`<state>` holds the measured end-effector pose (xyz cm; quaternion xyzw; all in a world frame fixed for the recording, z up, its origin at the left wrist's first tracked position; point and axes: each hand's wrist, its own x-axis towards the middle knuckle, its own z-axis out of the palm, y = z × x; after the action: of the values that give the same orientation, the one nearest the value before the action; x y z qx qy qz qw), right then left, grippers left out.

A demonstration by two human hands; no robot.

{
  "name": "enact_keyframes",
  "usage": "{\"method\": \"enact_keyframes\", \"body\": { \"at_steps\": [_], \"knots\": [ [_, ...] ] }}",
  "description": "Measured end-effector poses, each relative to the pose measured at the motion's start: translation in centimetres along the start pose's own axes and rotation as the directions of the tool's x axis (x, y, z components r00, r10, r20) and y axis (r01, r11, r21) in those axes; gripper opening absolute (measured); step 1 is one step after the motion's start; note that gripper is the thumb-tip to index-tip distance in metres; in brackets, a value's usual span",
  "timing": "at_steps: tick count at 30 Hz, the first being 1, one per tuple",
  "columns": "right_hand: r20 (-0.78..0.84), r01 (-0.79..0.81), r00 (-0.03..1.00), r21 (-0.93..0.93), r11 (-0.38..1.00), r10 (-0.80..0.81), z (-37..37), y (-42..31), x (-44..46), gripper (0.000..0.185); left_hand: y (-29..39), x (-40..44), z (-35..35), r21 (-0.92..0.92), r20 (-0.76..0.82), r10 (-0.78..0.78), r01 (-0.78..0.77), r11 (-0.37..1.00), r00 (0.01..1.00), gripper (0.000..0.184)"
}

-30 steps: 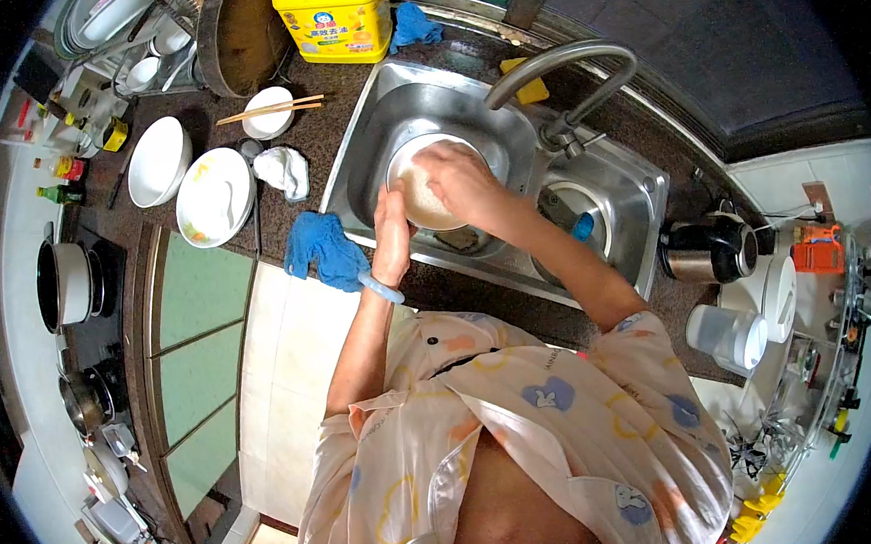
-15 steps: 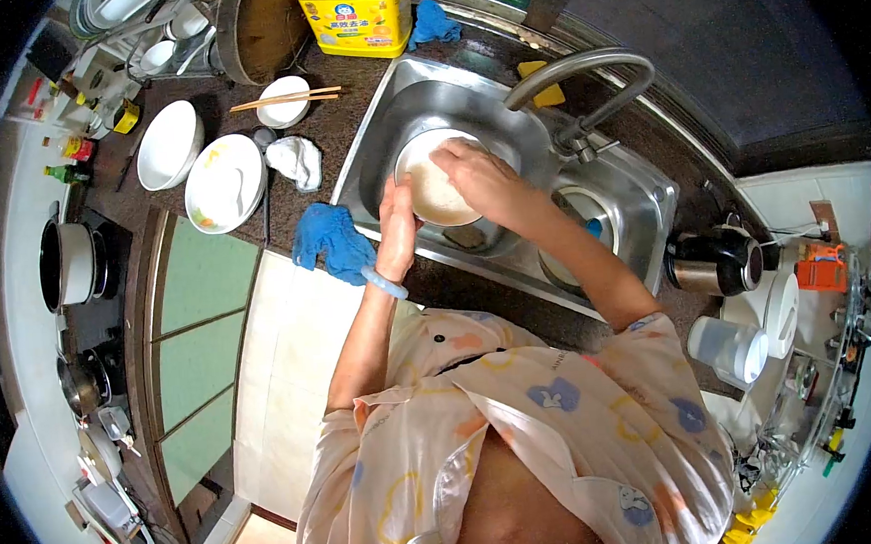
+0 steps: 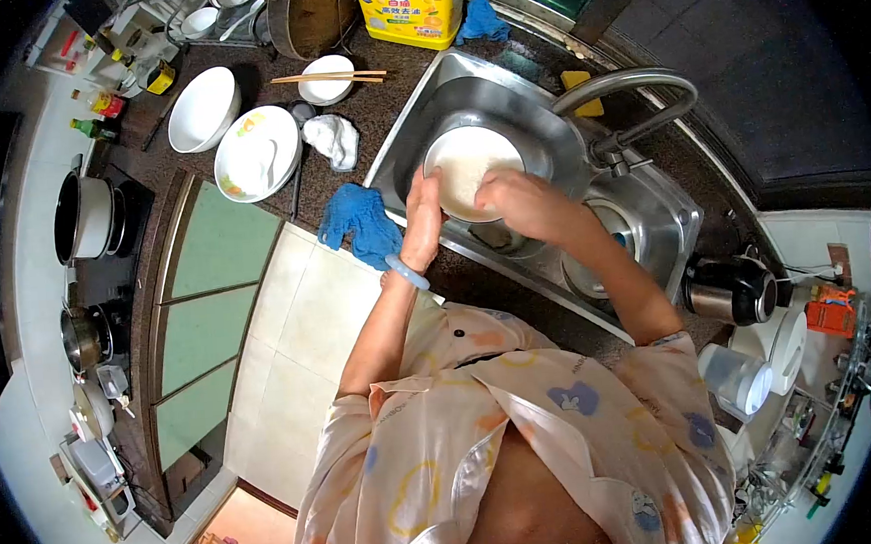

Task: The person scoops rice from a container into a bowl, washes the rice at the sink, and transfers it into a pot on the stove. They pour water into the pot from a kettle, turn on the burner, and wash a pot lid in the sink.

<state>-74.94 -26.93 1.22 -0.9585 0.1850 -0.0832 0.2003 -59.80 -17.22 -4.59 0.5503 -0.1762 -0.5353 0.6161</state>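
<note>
A white bowl (image 3: 453, 149) with pale grains, which look like rice, is over the left basin of the steel sink (image 3: 425, 98). My left hand (image 3: 424, 213) holds its left side, the fingers against the wall and a pale blue bangle on the wrist. Inside the right part of the bowl, my right hand (image 3: 521, 202) is closed with its fingers curled down into the grains; what they grip is hidden. A blue cloth (image 3: 361, 225) lies on the counter left of my left wrist.
Left of the sink are a large white bowl (image 3: 204, 110), a patterned bowl (image 3: 249, 154), a small bowl with chopsticks (image 3: 329, 77) and a white cloth (image 3: 332, 142). A curved faucet (image 3: 633, 80) arches behind the sink. A kettle (image 3: 726, 289) stands at the right.
My right hand has moved from the bowl's upper right to its lower right, and its fingers have curled in. The view has shifted, so the counter objects appear further right. My left hand still holds the bowl.
</note>
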Motion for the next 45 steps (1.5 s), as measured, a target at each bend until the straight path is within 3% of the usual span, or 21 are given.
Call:
{"method": "enact_keyframes", "body": {
  "at_steps": [2,5,6,7,9,10,14,16,17,19,23,25,29,30,32,35,36,39,40,43,45],
  "knots": [
    [0.341,-0.12,0.937,0.097,0.988,0.08,0.6,-0.9,0.2,0.018,-0.2,0.6,-0.5,-0.021,0.042,0.053,-0.052,0.998,0.998,0.052],
    [0.228,-0.088,0.973,0.267,0.96,0.026,1.9,-0.7,0.9,0.025,-0.1,0.4,-0.7,0.061,0.056,0.088,-0.092,0.994,0.995,0.052],
    [0.078,0.007,0.997,0.191,0.982,-0.022,2.2,-0.4,1.0,0.031,0.9,-0.7,0.1,-0.028,0.026,0.031,-0.03,0.999,0.999,0.052],
    [0.078,0.007,0.997,0.19,0.982,-0.022,2.3,0.0,1.2,0.031,0.9,-0.7,0.0,-0.029,0.027,0.031,-0.031,0.999,0.999,0.052],
    [-0.185,0.038,0.982,0.07,0.997,-0.024,1.6,-0.1,1.9,0.032,0.6,-0.5,-0.4,-0.045,-0.004,-0.055,0.055,0.997,0.998,0.051],
    [-0.095,-0.04,0.994,0.097,0.995,0.05,0.8,0.0,1.8,0.036,0.3,-0.3,-0.6,-0.052,0.005,-0.022,0.022,0.998,1.0,0.05],
    [-0.123,-0.158,0.979,0.046,0.986,0.163,2.4,-0.1,2.2,0.039,0.6,-0.6,-0.3,-0.019,-0.026,-0.01,0.01,1.0,1.0,0.049],
    [-0.086,-0.055,0.995,-0.045,0.997,0.051,4.2,-0.3,2.4,0.043,-0.3,0.0,-0.9,0.051,0.057,0.104,-0.107,0.993,0.993,0.049],
    [0.049,-0.054,0.998,0.085,0.995,0.05,2.8,-1.7,2.3,0.045,-0.4,0.1,-1.0,0.049,0.056,0.105,-0.108,0.993,0.993,0.049],
    [0.052,0.081,0.994,0.188,0.979,-0.093,3.8,-1.3,1.4,0.045,-0.4,0.0,-1.2,0.009,0.068,0.103,-0.104,0.995,0.992,0.049],
    [0.264,0.107,0.956,0.083,0.991,-0.125,0.5,-0.8,0.6,0.037,0.3,-0.6,-1.2,-0.011,0.013,0.048,-0.048,0.999,0.999,0.049],
    [0.088,-0.043,0.995,0.015,0.999,0.042,0.2,-0.5,0.5,0.027,0.1,-0.6,-1.3,0.012,-0.019,0.053,-0.053,0.999,0.998,0.049],
    [-0.225,-0.126,0.97,-0.129,0.984,0.094,2.5,-0.6,1.4,0.028,2.1,-1.6,0.0,0.024,-0.031,0.004,-0.003,1.0,0.999,0.048],
    [-0.226,-0.125,0.97,-0.128,0.984,0.094,2.8,-0.9,1.7,0.028,1.5,-1.4,-0.1,0.024,-0.032,0.005,-0.004,1.0,0.999,0.048],
    [0.108,-0.377,0.917,-0.076,0.923,0.383,3.0,-1.8,2.5,0.031,0.3,-0.5,-0.7,-0.037,0.0,0.049,-0.049,0.998,0.999,0.049],
    [0.255,-0.476,0.861,0.094,0.875,0.441,2.6,-3.4,2.9,0.045,0.4,-0.9,-0.7,0.086,-0.018,0.011,-0.01,0.996,1.0,0.05],
    [0.122,-0.344,0.937,0.159,0.925,0.327,3.8,-2.8,2.6,0.043,0.1,-0.8,-0.9,0.089,-0.022,0.013,-0.011,0.996,1.0,0.05],
    [-0.015,-0.287,0.956,0.176,0.942,0.294,4.5,-2.2,3.7,0.042,-0.2,-0.9,-1.2,0.087,0.016,0.125,-0.126,0.988,0.992,0.05],
    [-0.123,-0.174,0.977,0.034,0.984,0.176,4.4,-1.7,4.0,0.038,0.0,-1.1,-1.3,0.076,0.006,0.051,-0.051,0.996,0.999,0.051],
    [-0.208,-0.151,0.971,-0.166,0.974,0.115,4.1,-2.0,4.2,0.021,1.2,-1.6,-1.6,0.076,-0.004,-0.01,0.011,0.997,1.0,0.052],
    [-0.105,-0.169,0.983,-0.178,0.969,0.152,4.0,-2.8,3.8,0.02,1.1,-1.6,-2.2,0.048,-0.005,0.064,-0.064,0.997,0.998,0.053]
  ]
}}
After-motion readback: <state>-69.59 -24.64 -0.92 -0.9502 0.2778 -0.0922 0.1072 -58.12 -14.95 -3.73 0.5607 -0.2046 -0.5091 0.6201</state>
